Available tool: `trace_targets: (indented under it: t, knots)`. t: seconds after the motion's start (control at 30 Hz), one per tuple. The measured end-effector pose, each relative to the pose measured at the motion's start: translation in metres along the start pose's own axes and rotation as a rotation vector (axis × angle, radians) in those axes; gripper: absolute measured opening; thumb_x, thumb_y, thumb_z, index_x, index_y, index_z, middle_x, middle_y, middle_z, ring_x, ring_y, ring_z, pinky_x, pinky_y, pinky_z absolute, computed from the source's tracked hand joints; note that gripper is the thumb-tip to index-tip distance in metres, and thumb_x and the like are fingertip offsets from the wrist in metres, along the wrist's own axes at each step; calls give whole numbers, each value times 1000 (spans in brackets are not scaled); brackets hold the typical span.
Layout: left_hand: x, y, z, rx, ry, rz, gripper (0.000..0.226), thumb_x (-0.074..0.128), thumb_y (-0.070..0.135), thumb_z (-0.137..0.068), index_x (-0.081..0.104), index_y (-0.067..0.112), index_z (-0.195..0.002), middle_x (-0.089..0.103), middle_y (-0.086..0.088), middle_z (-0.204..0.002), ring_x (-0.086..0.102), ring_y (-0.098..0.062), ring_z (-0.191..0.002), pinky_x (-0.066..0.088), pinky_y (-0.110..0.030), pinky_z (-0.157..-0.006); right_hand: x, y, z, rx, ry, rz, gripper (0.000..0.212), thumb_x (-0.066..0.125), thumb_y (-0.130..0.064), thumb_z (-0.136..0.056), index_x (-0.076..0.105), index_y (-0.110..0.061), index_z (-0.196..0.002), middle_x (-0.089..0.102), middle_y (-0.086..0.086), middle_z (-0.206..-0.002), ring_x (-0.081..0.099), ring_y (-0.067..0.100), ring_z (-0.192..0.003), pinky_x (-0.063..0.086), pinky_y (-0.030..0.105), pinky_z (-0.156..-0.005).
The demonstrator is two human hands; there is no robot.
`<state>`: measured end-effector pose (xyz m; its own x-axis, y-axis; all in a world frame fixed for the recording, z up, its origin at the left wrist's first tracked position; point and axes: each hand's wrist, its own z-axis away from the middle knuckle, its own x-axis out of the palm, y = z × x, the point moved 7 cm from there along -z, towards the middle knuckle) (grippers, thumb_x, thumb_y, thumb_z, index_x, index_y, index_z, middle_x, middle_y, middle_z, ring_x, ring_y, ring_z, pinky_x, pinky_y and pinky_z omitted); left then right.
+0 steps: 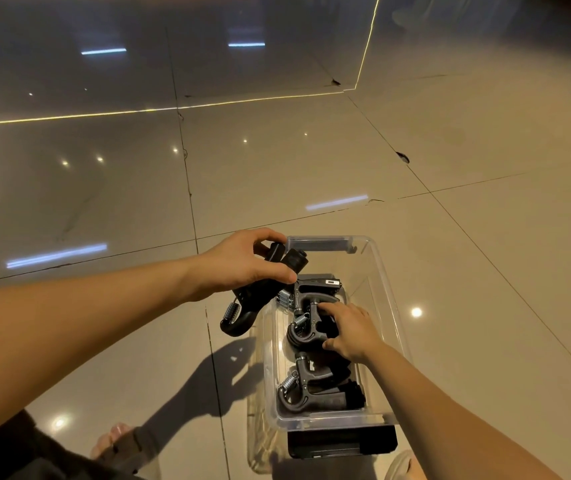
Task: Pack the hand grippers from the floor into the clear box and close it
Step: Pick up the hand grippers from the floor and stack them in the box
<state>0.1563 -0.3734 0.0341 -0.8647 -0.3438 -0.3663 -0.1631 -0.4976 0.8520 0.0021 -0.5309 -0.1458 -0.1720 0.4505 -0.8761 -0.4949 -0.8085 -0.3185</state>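
Hand gripper (255, 294) grasped by the left hand (242, 265) hangs over the clear box (318, 242) rim, spring end nearer, left of the right hand (349, 330) holding a packed gripper (303, 330)

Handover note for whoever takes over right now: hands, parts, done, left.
Left hand: grips the held gripper above the box's left edge.
Right hand: inside the box, gripping the middle gripper.
Also in the box: far gripper and near gripper.
Done: at least three grippers packed; none visible on the floor.
Left: put in the held gripper, settle the middle one, close the box. No lid is on; the clear piece under the box may be the lid, cannot tell.
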Motion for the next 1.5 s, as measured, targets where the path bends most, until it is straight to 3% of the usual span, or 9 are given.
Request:
trace_targets:
  t: [0.1, 0.23, 0.37, 0.57, 0.9, 1.1, 1.23, 1.37, 1.5]
  knots:
    - [0, 5, 2, 10, 10, -1, 63, 85, 34, -76, 54, 38, -131, 59, 3, -121, 67, -17, -100, 54, -19, -69, -18, -6, 3, 5, 66, -94, 77, 80, -39, -78, 47, -27, -146, 54, -5, -141, 51, 20, -129, 39, 39, -110]
    - [0, 12, 5, 46, 45, -29, 76, 86, 37, -74, 49, 32, -140, 57, 3, -125, 66, -17, -102, 55, -23, -76, -84, -40, 15, 71, 217, -890, 26, 72, -25, -91, 71, -12, -113, 71, 0, -104, 66, 17, -95, 53, 32, -86]
    - [-1, 21, 6, 61, 53, -102, 90, 86, 45, -71, 45, 28, -149, 57, 3, -131, 61, -16, -112, 51, -36, -100, -146, -84, 29, 2, 106, -1333, 40, 66, -41, -92, 72, -4, -106, 74, 14, -89, 71, 25, -71, 59, 32, -63]
    - [5, 25, 8, 115, 36, -182, 92, 86, 45, -73, 42, 26, -151, 56, 5, -137, 55, -12, -118, 44, -25, -96, -161, -97, 38, -89, -40, -1307, 29, 75, -12, -84, 73, 2, -109, 74, 17, -101, 72, 24, -82, 59, 29, -64]
    - [-14, 22, 9, 175, 85, -414, 115, 87, 60, -63, 24, 37, -156, 37, 5, -156, 40, -16, -138, 36, -35, -110, -185, -74, 42, -81, 148, -1314, 14, 69, -1, -89, 73, 3, -101, 73, 17, -92, 73, 33, -87, 62, 41, -75]
    - [-25, 24, 20, 266, 150, -430, 37, 80, 29, -83, 62, 39, -115, 65, 10, -119, 65, -4, -99, 59, -33, -88, -180, -41, 48, 147, 131, -1539, 14, 63, 0, -92, 70, 10, -99, 71, 20, -96, 72, 31, -79, 64, 42, -73]
    - [-25, 32, 22, 303, 190, -405, 20, 71, 32, -91, 71, 32, -112, 70, 14, -96, 64, -3, -90, 56, -32, -81, -168, -34, 46, 274, 149, -1612, 16, 62, -7, -96, 69, 7, -96, 68, 25, -90, 68, 28, -68, 65, 39, -66]
    - [-27, 37, 16, 237, 193, -172, 20, 66, 30, -95, 73, 22, -112, 76, 1, -88, 73, -14, -80, 62, -32, -73, -172, -33, 40, 209, 371, -1315, 26, 57, -23, -102, 67, -1, -109, 72, 23, -105, 70, 24, -76, 63, 39, -75]
    - [-26, 27, 5, 50, 180, 105, 22, 63, 21, -98, 71, 8, -114, 76, -14, -90, 75, -21, -73, 62, -28, -67, -176, -50, 36, -53, 486, -884, 60, 77, -40, -86, 54, -24, -140, 61, -4, -132, 57, 7, -119, 50, 28, -97]
